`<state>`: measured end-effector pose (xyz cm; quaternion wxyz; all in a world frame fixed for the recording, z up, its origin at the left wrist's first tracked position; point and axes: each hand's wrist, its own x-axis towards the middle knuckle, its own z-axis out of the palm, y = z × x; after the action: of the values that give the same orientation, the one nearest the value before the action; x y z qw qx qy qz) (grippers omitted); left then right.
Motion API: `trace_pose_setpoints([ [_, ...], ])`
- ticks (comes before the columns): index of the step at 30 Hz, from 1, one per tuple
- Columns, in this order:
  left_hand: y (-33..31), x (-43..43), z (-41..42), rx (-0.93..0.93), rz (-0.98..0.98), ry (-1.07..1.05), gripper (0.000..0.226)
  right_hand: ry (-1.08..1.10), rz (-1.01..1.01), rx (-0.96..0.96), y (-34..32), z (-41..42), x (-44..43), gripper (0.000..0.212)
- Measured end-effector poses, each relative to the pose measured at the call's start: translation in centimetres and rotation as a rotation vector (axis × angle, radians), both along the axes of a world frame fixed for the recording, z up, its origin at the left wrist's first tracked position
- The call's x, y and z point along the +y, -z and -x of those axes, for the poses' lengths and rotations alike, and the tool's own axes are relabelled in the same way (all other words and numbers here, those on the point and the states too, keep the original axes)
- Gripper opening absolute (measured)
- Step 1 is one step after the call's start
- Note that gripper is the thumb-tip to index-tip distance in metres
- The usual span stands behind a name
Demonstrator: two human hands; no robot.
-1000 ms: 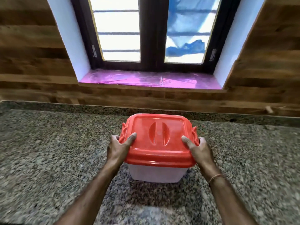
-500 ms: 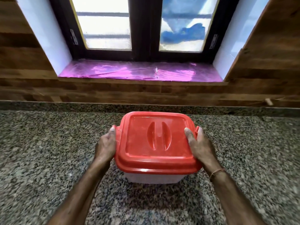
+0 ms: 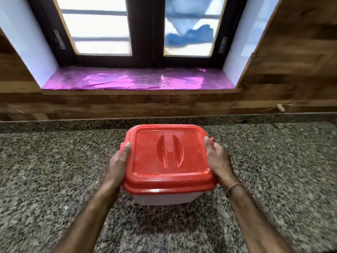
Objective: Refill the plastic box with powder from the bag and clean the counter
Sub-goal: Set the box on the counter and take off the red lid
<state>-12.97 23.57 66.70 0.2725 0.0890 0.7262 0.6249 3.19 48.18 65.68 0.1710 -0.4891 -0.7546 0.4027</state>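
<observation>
Here, both hands grasp the plastic box [image 3: 165,198] from the sides: the left hand [image 3: 118,165] has its thumb laid over the left rim of the red lid [image 3: 169,154], the right hand [image 3: 218,161] its thumb at the lid's right edge (the other fingers are hidden behind the walls). The box, lid on, is over the middle of the speckled granite surface [image 3: 54,170]; I cannot tell whether it touches it.

Glossy red plastic lid [image 3: 168,157], speckled polished granite counter [image 3: 54,170], wood-grain wall [image 3: 291,61]
</observation>
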Motion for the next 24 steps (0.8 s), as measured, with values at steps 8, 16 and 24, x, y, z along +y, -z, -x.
trace_pose_setpoints([
  [8, 1.0, -0.2, 0.2, -0.051, 0.058, -0.050, 0.059, 0.200, 0.199, 0.139, 0.7, -0.2, 1.1, 0.069],
  [16, 1.0, -0.3, 0.2, -0.069, 0.036, -0.008, 0.058, 0.300, 0.439, 0.299, 2.1, -1.3, 1.9, 0.037],
  [24, -0.4, -0.3, -1.0, 0.064, 0.034, -0.043, 0.059, 0.038, 0.156, 0.230, -0.6, -2.5, -2.4, 0.060],
])
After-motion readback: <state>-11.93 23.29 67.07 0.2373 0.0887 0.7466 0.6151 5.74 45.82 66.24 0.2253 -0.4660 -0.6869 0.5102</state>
